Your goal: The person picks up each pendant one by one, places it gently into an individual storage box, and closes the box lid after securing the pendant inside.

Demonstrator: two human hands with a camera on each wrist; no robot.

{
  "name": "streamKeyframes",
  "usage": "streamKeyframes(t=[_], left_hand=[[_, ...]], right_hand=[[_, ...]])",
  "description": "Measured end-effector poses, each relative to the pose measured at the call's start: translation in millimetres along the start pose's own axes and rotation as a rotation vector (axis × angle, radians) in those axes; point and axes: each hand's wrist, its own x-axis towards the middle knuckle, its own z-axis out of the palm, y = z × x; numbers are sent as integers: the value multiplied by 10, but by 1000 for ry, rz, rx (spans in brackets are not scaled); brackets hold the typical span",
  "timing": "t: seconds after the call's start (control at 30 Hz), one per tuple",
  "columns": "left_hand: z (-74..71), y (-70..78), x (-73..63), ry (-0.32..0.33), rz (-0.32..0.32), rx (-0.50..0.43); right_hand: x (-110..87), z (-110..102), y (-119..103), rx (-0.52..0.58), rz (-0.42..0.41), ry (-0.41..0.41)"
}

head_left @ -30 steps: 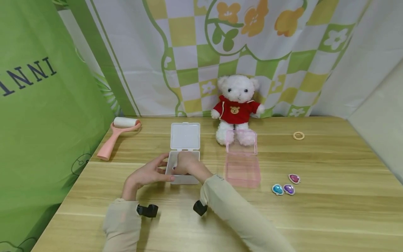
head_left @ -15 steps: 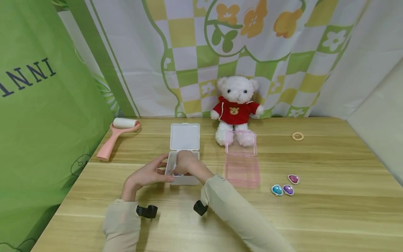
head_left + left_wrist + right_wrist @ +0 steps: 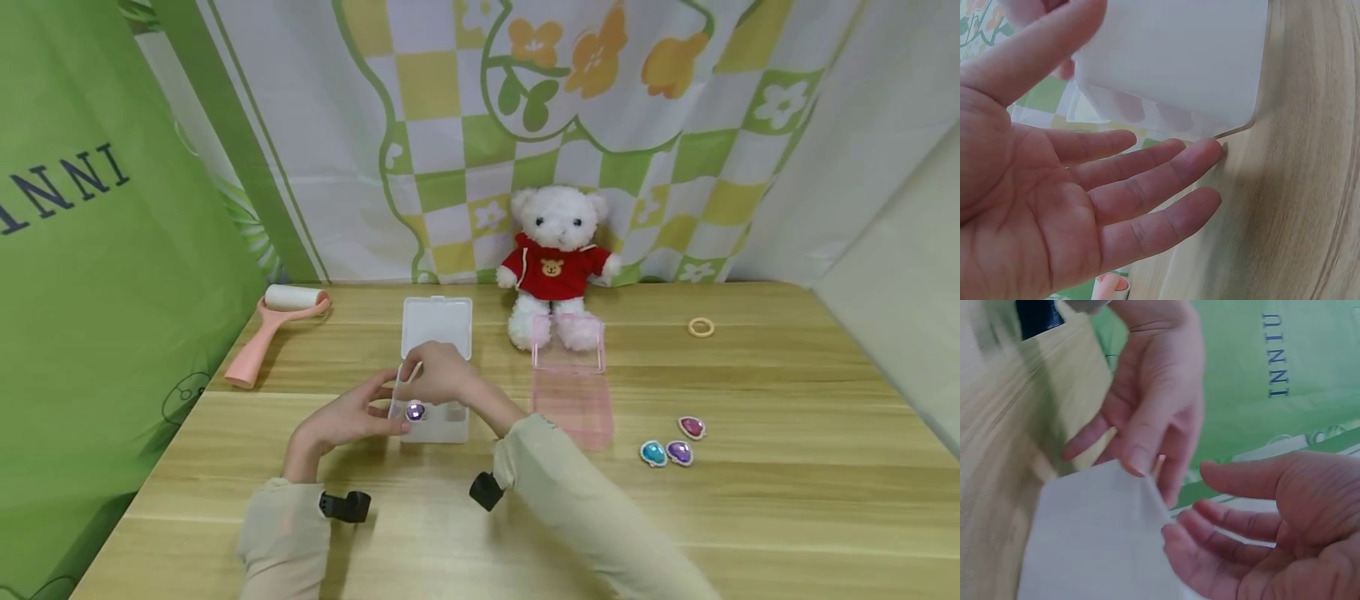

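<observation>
Beside the left hand (image 3: 348, 419), a lidded white box (image 3: 438, 432) stands open with a faceted, pale-rimmed purple gem (image 3: 415, 411) inside, near the left thumb and just in front of the right hand (image 3: 441, 375); an open, see-through pink box (image 3: 573, 407) stands to that hand's right. The left hand's fingers extend loosely beside the white box, thumb at its near corner. The right hand, released with thumb and fingers parted, has lifted from deeper inside, uncovering the gem.

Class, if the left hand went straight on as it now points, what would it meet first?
The left hand would probably meet the side of the open white box just ahead, though exact depth is unclear.
</observation>
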Motion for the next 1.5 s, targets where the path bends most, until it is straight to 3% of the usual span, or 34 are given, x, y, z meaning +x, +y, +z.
streamKeyframes(t=[0.13,0.33,0.5,0.67,0.9,1.27,1.5], left_hand=[[3,-3,11,3,15,0],[-11,-30,27,4,45,-21],[-13,-44,31,-14,56,-66],[-4,-45,35,-20,75,-83],[19,-56,44,-13,116,-49],[28,-31,24,4,97,-30],[31,-35,38,8,90,-35]], right_hand=[[-77,-117,84,212,-71,17],[-190,-303,297,583,-60,97],[-301,-418,479,709,-53,140],[-424,-478,676,733,-68,142],[-667,-549,1004,656,-92,197],[-1168,-794,1436,594,-94,316],[-1486,-951,1715,655,-129,370]])
